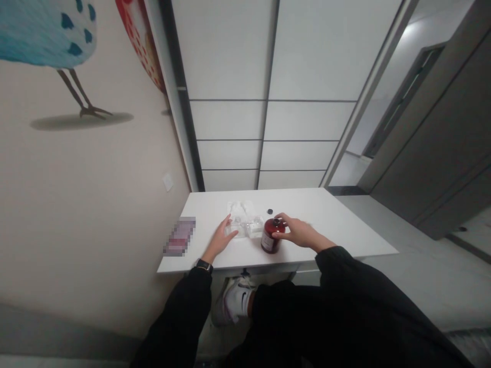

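Note:
My right hand (301, 232) grips a dark red-brown bottle (269, 244) around its shoulder, thumb on the near side and fingers behind the neck. The bottle stands upright with a pale label, and its neck appears uncapped. Just beyond it a small black cap (270, 211) lies on the white table (303, 203). My left hand (221, 237) is open, thumb and fingers spread beside a clear plastic container (238, 225). Whether it touches that container I cannot tell. Another clear container (254, 228) sits between it and the bottle.
Crumpled clear wrapping (241, 208) lies behind the containers. A blurred pinkish flat item (180, 236) is at the table's left edge, near the wall (115, 194). White sliding panels (230, 120) rise behind the table. My shoe (232, 301) is below the front edge.

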Motion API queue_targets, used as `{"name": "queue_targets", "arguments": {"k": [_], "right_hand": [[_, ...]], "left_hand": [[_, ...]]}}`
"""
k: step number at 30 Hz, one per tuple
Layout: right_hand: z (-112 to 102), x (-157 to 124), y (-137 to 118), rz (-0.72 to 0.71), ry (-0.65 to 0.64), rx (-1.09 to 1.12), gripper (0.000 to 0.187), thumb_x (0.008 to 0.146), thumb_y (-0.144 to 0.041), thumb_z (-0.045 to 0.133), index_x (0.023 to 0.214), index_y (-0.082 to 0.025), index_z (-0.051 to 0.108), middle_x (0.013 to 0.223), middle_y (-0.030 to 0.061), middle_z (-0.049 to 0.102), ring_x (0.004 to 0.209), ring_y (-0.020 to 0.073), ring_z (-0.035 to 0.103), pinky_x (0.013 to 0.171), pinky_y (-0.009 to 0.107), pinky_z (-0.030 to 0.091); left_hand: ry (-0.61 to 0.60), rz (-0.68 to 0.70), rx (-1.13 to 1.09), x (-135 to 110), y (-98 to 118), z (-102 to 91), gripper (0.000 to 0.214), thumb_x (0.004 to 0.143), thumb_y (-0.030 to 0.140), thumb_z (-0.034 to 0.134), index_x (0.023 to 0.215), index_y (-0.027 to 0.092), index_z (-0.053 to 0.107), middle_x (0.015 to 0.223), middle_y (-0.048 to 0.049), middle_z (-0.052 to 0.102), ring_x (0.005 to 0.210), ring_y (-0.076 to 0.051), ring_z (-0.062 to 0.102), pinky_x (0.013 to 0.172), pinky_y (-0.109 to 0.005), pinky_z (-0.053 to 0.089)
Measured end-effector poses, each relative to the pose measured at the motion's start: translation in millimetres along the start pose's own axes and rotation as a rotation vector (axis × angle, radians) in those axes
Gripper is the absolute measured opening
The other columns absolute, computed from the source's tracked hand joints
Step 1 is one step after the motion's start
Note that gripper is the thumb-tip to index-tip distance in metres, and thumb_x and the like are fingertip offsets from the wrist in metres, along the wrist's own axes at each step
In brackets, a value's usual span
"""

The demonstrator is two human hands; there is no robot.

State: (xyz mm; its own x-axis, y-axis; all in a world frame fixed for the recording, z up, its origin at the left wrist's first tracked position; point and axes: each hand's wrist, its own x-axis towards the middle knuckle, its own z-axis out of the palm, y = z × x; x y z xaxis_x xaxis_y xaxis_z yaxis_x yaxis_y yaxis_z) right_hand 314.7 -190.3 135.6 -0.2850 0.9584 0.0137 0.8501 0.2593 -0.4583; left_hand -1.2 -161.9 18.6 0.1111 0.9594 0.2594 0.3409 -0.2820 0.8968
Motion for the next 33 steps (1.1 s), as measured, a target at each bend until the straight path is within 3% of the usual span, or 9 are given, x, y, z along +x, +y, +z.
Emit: {"name": "queue_targets", "arguments": {"k": [7, 11, 20, 23, 25, 28, 31, 32, 33], "right_hand": [[-14, 11, 6, 0.165, -0.034, -0.126, 0.044, 0.099, -0.049, 0.068, 0.13, -0.019, 0.063, 0.117, 0.0078, 0.071, 0.098, 0.0225, 0.071, 0.09, 0.046, 0.059], [-8, 8, 14, 0.192, 0.056, -0.047, 0.05, 0.094, -0.051, 0.073, 0.129, -0.017, 0.06, 0.115, 0.0119, 0.073, 0.1, 0.0279, 0.071, 0.09, 0.048, 0.057], [35, 5, 28, 0.181, 0.447, 0.4, 0.066, 0.082, -0.058, 0.07, 0.131, -0.017, 0.052, 0.13, 0.0218, 0.07, 0.119, 0.0374, 0.069, 0.102, 0.053, 0.053], [42, -4, 17, 0.189, 0.671, 0.53, 0.079, 0.077, -0.073, 0.066, 0.131, -0.016, 0.052, 0.144, 0.0252, 0.059, 0.136, 0.0409, 0.055, 0.113, 0.06, 0.043], [41, -17, -5, 0.169, 0.778, 0.603, 0.066, 0.085, -0.075, 0.056, 0.12, -0.019, 0.058, 0.133, 0.0202, 0.064, 0.13, 0.0373, 0.058, 0.113, 0.059, 0.043], [31, -48, -59, 0.015, 0.64, 0.746, 0.043, 0.095, -0.064, 0.06, 0.081, -0.024, 0.063, 0.08, 0.0034, 0.069, 0.08, 0.0221, 0.068, 0.077, 0.036, 0.057], [12, -79, -117, -0.535, 0.252, 1.204, 0.047, 0.105, -0.055, 0.054, 0.07, -0.024, 0.062, 0.063, -0.0015, 0.064, 0.059, 0.0141, 0.061, 0.056, 0.026, 0.049], [6, -87, -132, -0.754, 0.068, 1.229, 0.046, 0.107, -0.055, 0.05, 0.075, -0.025, 0.066, 0.066, -0.0008, 0.067, 0.062, 0.0143, 0.065, 0.057, 0.026, 0.05], [1, -93, -144, -0.824, 0.005, 1.225, 0.044, 0.105, -0.057, 0.053, 0.079, -0.026, 0.069, 0.071, -0.0007, 0.07, 0.064, 0.0145, 0.067, 0.057, 0.026, 0.051]], "left_hand": [[0.022, 0.017, 0.041, -2, 5, 0.3, 0.045, 0.101, 0.037, 0.07, 0.14, 0.019, 0.059, 0.145, -0.0127, 0.06, 0.129, -0.032, 0.061, 0.108, -0.057, 0.053], [0.018, 0.025, 0.05, -2, 7, 1.2, 0.044, 0.101, 0.037, 0.07, 0.14, 0.019, 0.06, 0.143, -0.0126, 0.061, 0.128, -0.032, 0.062, 0.107, -0.057, 0.054], [-0.005, 0.025, 0.047, -1, 2, 2.5, 0.064, 0.092, 0.036, 0.079, 0.148, 0.019, 0.052, 0.145, -0.0151, 0.061, 0.131, -0.033, 0.061, 0.116, -0.058, 0.045], [0.006, 0.008, 0.039, -1, -3, 3.0, 0.072, 0.086, 0.035, 0.082, 0.149, 0.02, 0.051, 0.143, -0.0163, 0.064, 0.132, -0.033, 0.061, 0.118, -0.054, 0.044], [0.016, -0.002, 0.037, -1, -5, 3.6, 0.072, 0.085, 0.036, 0.082, 0.149, 0.021, 0.051, 0.144, -0.0158, 0.064, 0.134, -0.033, 0.061, 0.118, -0.052, 0.043], [0.023, -0.017, 0.034, -2, -4, 4.5, 0.072, 0.084, 0.035, 0.082, 0.148, 0.021, 0.052, 0.147, -0.0154, 0.063, 0.135, -0.033, 0.06, 0.118, -0.052, 0.042], [0.017, -0.033, 0.033, -2, -2, 4.2, 0.072, 0.084, 0.035, 0.081, 0.148, 0.021, 0.052, 0.15, -0.0153, 0.061, 0.137, -0.032, 0.059, 0.12, -0.051, 0.041], [0.015, -0.039, 0.033, -3, -1, 3.9, 0.072, 0.084, 0.036, 0.081, 0.148, 0.021, 0.052, 0.15, -0.0153, 0.061, 0.138, -0.032, 0.059, 0.12, -0.051, 0.041], [0.014, -0.044, 0.035, -3, 0, 3.5, 0.072, 0.084, 0.036, 0.081, 0.148, 0.021, 0.052, 0.15, -0.0153, 0.061, 0.138, -0.033, 0.059, 0.12, -0.052, 0.041]]}}
